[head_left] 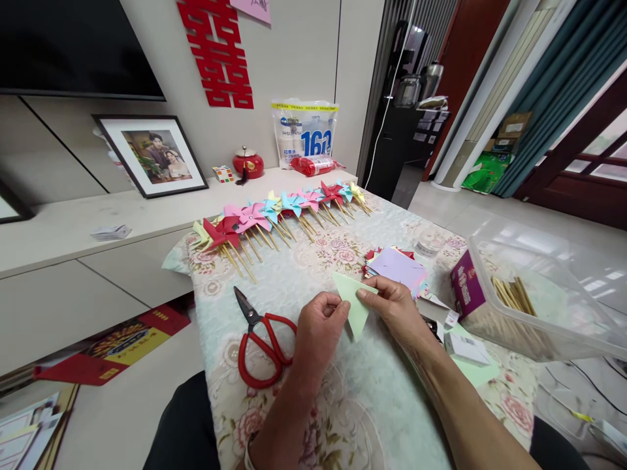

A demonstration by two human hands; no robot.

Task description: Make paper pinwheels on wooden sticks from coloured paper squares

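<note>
A pale green sheet of paper (359, 313), folded into a triangle, is held up between both hands above the table. My left hand (323, 321) pinches its left edge with thumb and fingers. On the other side, my right hand (389, 301) grips the right corner, thumb on top. Red-handled scissors (264, 346) lie to the left of my left hand, blades pointing away. Beyond my right hand sits a stack of coloured paper (398, 269), lilac on top, with notched edges. Finished paper pinwheels (291, 205) on sticks lie in a row along the far side.
A clear plastic box (533, 326) holding wooden sticks (514, 294) stands at the right. Near it lie a small white box (466, 348) and a roll of clear tape (430, 243). A framed photo (154, 155) and a red jar (248, 163) stand on the cabinet behind.
</note>
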